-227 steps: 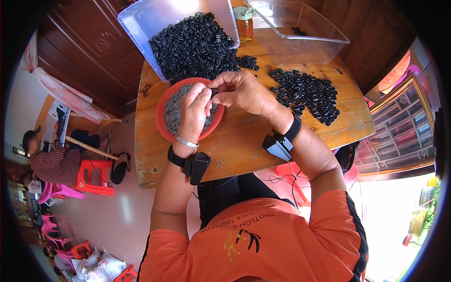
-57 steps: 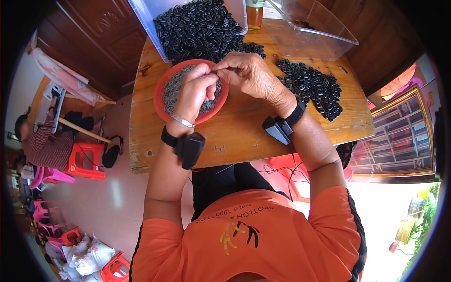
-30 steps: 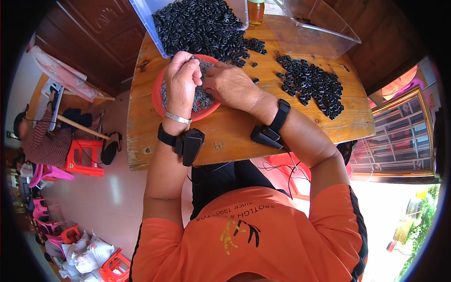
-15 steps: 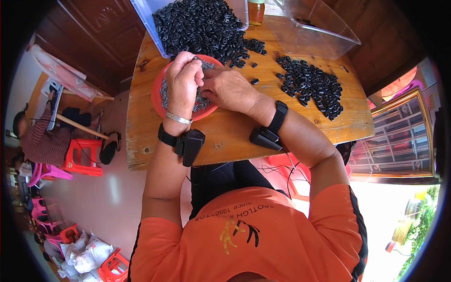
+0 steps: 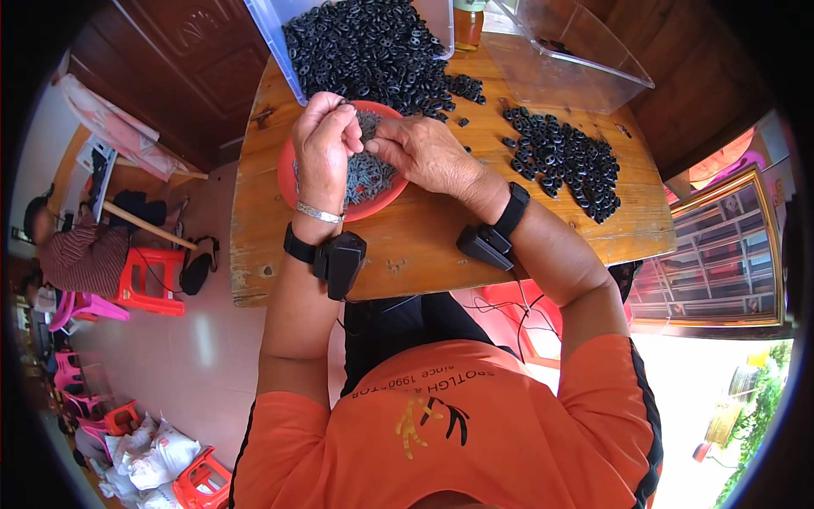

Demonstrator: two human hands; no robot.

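My left hand (image 5: pixel 325 146) is closed over the left side of a red bowl (image 5: pixel 289 188). A dark bit of a small black piece (image 5: pixel 345 103) peeks out at its curled fingers; the rest is hidden. The bowl holds many small grey pieces (image 5: pixel 366 176). Over its right side, my right hand (image 5: pixel 424 154) has thumb and forefinger pinched together, pointing toward the left hand. Whatever is between those fingertips is too small to make out. Both wrists wear black strapped devices.
A clear plastic bin (image 5: pixel 292 64) heaped with black oval two-hole pieces (image 5: pixel 365 55) lies beyond the bowl. More black pieces (image 5: pixel 566 161) are piled on the wooden table (image 5: pixel 424 254) at right, near a clear box (image 5: pixel 585 72). A jar (image 5: pixel 468 25) stands behind.
My right hand has risen off the grey pieces and shifted slightly right, baring more of the bowl's contents. The left hand stays closed in nearly the same place.
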